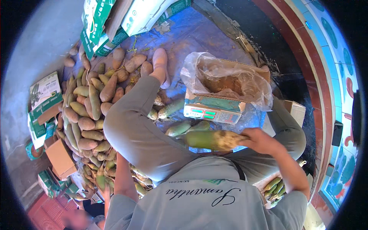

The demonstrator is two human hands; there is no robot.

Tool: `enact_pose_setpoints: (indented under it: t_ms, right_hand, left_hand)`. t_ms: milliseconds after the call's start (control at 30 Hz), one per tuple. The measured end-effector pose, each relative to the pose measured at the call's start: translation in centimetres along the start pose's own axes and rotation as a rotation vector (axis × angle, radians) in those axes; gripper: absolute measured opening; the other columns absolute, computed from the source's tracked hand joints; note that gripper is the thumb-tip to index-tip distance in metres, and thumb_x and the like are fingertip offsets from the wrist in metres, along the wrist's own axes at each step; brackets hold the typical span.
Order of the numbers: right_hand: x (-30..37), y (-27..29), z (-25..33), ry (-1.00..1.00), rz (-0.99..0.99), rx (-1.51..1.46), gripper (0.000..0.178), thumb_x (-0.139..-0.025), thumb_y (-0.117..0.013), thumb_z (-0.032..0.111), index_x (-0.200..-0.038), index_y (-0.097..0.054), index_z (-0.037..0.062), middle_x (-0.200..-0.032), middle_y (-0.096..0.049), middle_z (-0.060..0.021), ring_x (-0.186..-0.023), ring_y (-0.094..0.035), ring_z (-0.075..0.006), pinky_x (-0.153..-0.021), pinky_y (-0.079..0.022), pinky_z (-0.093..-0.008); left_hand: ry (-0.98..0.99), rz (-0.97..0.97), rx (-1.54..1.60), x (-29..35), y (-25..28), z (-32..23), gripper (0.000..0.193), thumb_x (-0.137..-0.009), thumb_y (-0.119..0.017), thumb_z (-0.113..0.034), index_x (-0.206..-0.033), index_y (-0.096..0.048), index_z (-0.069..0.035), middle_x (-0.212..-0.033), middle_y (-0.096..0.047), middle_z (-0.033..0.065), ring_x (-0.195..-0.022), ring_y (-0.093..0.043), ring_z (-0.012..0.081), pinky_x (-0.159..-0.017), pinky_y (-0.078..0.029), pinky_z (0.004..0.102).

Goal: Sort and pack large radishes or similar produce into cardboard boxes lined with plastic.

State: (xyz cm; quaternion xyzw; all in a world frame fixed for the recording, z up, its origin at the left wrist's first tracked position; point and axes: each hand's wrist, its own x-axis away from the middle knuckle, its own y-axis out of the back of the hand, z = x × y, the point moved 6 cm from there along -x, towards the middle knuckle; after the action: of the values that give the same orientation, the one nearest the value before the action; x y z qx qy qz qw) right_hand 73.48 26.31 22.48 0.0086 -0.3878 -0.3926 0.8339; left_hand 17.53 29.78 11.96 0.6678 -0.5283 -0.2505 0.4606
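My right hand (257, 140) is closed around the pale, rough end of a long green radish (202, 140), held level above my lap and slightly blurred. My left forearm (123, 178) reaches beside my left thigh, where the hand is hidden. In front of my right leg, a cardboard box (219, 97) lined with a clear plastic bag (197, 71) rests on a digital scale (211, 115) with lit displays. Several pale green radishes (179, 128) lie on the floor between my legs and the scale.
A big heap of soil-covered green and brownish root vegetables (87, 123) spreads along my left. Green and white cartons (46, 92) stand beyond it, others (138, 17) at the far side. A co-worker's hand (101, 183) touches the heap. More green radishes (274, 189) lie at my right.
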Motion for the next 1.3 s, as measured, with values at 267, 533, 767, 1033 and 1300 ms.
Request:
enact_pose_setpoints:
  t_ms: [267, 533, 767, 1033, 1300]
  right_hand:
    - [9.7, 11.7, 5.0, -0.005, -0.477, -0.053, 0.029, -0.078, -0.06, 0.022, -0.088, -0.054, -0.0055, -0.07, -0.055, -0.012, -0.067, -0.052, -0.0189, -0.062, -0.041, -0.0295]
    - [1.1, 14.4, 0.8, -0.017, -0.52, 0.097, 0.028, -0.079, -0.057, 0.02, -0.086, -0.056, -0.007, -0.075, -0.056, -0.0169, -0.071, -0.053, -0.024, -0.068, -0.041, -0.0332]
    - [-3.9, 12.9, 0.0, -0.166, -0.404, 0.045, 0.029, -0.082, -0.053, 0.021, -0.087, -0.055, -0.0076, -0.062, -0.053, -0.0107, -0.048, -0.049, -0.0166, -0.047, -0.038, -0.0292]
    - [-1.8, 13.4, -0.9, -0.138, -0.318, -0.036, 0.035, -0.081, -0.053, 0.029, -0.083, -0.056, -0.0059, -0.068, -0.057, -0.0187, -0.067, -0.057, -0.0269, -0.064, -0.042, -0.0356]
    - [-6.9, 12.1, -1.6, -0.114, -0.436, 0.001, 0.033, -0.081, -0.053, 0.028, -0.081, -0.056, -0.0044, -0.069, -0.057, -0.0184, -0.071, -0.057, -0.0284, -0.067, -0.042, -0.037]
  left_hand:
    - [-0.077, -0.143, -0.158, -3.0, 5.7, -6.7, 0.036, -0.077, -0.058, -0.018, -0.107, -0.052, 0.001, -0.104, -0.055, 0.0163, -0.096, -0.051, 0.0279, -0.083, -0.039, 0.0351]
    - [-0.73, 0.236, 0.076, -2.1, 2.0, -40.2, 0.05, -0.073, -0.062, -0.029, -0.112, -0.05, 0.0, -0.109, -0.053, 0.0176, -0.107, -0.047, 0.0296, -0.091, -0.035, 0.0356]
    - [-0.752, 0.288, -0.129, -3.2, -11.0, -45.0, 0.052, -0.067, -0.066, -0.034, -0.105, -0.054, -0.001, -0.109, -0.052, 0.0199, -0.103, -0.048, 0.0322, -0.09, -0.035, 0.04]
    - [-0.561, 0.127, 0.578, -5.5, -9.7, -44.0, 0.02, -0.075, -0.056, -0.014, -0.091, -0.055, -0.002, -0.081, -0.058, 0.0194, -0.077, -0.057, 0.0313, -0.068, -0.043, 0.0369]
    - [-0.52, 0.334, 0.522, -3.7, -10.0, -41.2, 0.01, -0.083, -0.045, -0.005, -0.088, -0.054, -0.002, -0.076, -0.057, 0.002, -0.062, -0.048, 0.0075, -0.055, -0.039, 0.0204]
